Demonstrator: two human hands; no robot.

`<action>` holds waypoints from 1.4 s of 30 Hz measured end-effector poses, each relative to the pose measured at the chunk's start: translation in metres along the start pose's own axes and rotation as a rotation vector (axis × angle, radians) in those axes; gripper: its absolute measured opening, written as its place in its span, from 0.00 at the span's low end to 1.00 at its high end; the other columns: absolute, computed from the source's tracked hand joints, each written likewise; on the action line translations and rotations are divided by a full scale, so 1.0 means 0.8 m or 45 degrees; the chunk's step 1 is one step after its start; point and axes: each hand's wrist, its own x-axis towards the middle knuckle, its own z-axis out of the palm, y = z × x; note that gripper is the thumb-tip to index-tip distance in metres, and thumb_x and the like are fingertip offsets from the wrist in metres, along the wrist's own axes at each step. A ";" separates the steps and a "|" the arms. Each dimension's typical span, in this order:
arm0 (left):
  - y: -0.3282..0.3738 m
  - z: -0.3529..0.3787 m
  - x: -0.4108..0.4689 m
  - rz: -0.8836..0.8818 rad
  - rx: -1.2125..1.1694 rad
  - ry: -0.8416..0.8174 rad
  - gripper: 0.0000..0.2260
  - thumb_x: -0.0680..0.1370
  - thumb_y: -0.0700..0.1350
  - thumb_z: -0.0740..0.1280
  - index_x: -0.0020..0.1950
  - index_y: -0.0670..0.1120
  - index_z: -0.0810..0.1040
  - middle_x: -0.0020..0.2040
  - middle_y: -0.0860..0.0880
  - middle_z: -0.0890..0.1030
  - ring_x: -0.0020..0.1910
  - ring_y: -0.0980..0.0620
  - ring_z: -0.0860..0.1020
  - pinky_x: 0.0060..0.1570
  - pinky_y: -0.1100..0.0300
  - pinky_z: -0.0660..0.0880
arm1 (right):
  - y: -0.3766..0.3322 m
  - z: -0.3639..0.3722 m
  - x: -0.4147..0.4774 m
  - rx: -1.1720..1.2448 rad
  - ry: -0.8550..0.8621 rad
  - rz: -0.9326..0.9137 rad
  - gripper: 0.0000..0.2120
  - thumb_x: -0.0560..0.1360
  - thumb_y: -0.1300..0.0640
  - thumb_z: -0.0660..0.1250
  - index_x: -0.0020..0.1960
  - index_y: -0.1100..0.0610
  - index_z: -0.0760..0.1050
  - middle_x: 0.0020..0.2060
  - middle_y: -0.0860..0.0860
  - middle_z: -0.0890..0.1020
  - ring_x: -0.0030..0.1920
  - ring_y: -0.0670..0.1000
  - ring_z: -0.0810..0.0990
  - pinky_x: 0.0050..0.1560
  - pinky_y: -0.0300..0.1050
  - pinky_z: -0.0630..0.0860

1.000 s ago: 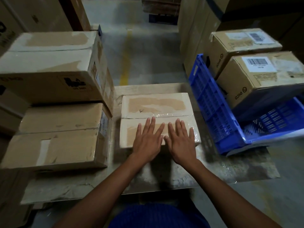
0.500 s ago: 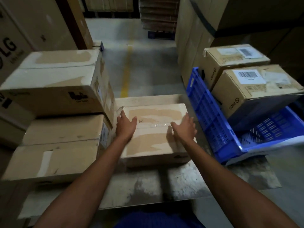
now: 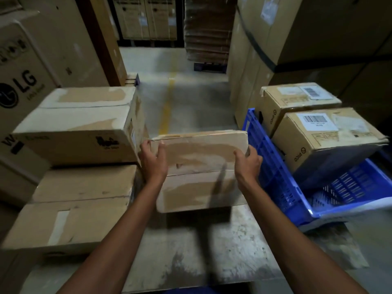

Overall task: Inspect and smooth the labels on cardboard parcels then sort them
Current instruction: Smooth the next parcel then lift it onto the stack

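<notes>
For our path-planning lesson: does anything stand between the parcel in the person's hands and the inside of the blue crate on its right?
Only the blue crate's own side wall, right beside the held parcel; it must go over that. Two labelled parcels fill the crate's far end.

Fingertips of left grip (image 3: 153,161) and right grip (image 3: 248,164) lost round the sides of the parcel (image 3: 201,158); underside and far face out of sight as well. Small print under the barcode on the near label (image 3: 316,120) too fine to read; dark logo on the upper left box (image 3: 84,128) smeared by blur. Cut off by the right edge, the blue crate (image 3: 273,166); by the left edge, the LG carton (image 3: 19,85). Covered in part by both forearms, the desk (image 3: 191,247).
</notes>
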 end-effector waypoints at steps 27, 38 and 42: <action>-0.076 -0.039 -0.074 1.169 0.631 -0.195 0.15 0.79 0.45 0.62 0.63 0.44 0.80 0.71 0.42 0.74 0.75 0.43 0.67 0.74 0.34 0.57 | 0.056 0.053 -0.111 -0.728 -0.405 -1.312 0.32 0.70 0.57 0.72 0.73 0.60 0.71 0.76 0.57 0.68 0.78 0.60 0.61 0.76 0.61 0.62; -0.024 -0.035 -0.044 1.030 0.902 -0.422 0.08 0.79 0.45 0.62 0.50 0.44 0.80 0.49 0.45 0.79 0.49 0.45 0.76 0.46 0.51 0.73 | 0.031 0.073 -0.096 -1.066 -0.381 -1.365 0.21 0.66 0.51 0.67 0.56 0.59 0.80 0.56 0.57 0.83 0.55 0.60 0.81 0.52 0.51 0.77; 0.001 -0.021 -0.026 0.932 0.958 -0.523 0.13 0.82 0.46 0.59 0.61 0.44 0.78 0.60 0.42 0.78 0.61 0.43 0.73 0.57 0.49 0.72 | -0.001 0.075 -0.075 -1.082 -0.420 -1.350 0.15 0.77 0.48 0.59 0.52 0.57 0.79 0.50 0.55 0.82 0.48 0.56 0.78 0.46 0.51 0.73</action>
